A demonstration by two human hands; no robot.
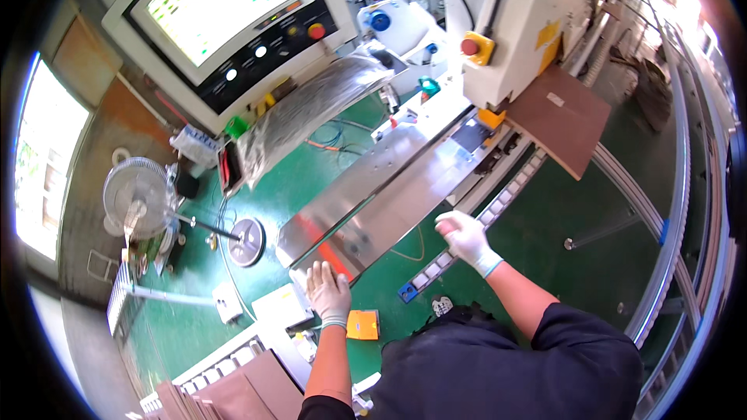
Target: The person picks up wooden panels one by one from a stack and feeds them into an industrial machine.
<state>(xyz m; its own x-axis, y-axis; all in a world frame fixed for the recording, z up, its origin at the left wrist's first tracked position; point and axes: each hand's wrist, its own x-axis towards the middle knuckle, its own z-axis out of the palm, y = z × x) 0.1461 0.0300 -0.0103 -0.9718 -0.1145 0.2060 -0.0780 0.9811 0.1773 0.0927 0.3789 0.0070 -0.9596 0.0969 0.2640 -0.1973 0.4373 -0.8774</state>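
Note:
Gloved in white, my left hand [328, 293] rests spread at the near end of a long metal infeed table [402, 192], by its red-orange band. My right hand [465, 237], also gloved, hovers beside the table's right edge, above a roller rail [435, 268]; its fingers are partly curled and I see nothing in them. At the table's far end stands a cream-coloured machine [508, 41] with a red emergency stop button [469, 46]. A brown panel [563, 119] sticks out from its right side, with a small pale label on top.
A control console [233, 29] with a lit screen stands at upper left. Below it are a pedestal fan [140, 198] and cables on the green floor. Brown panels [251, 388] are stacked on a roller conveyor at lower left. A curved metal rail [680, 186] runs down the right.

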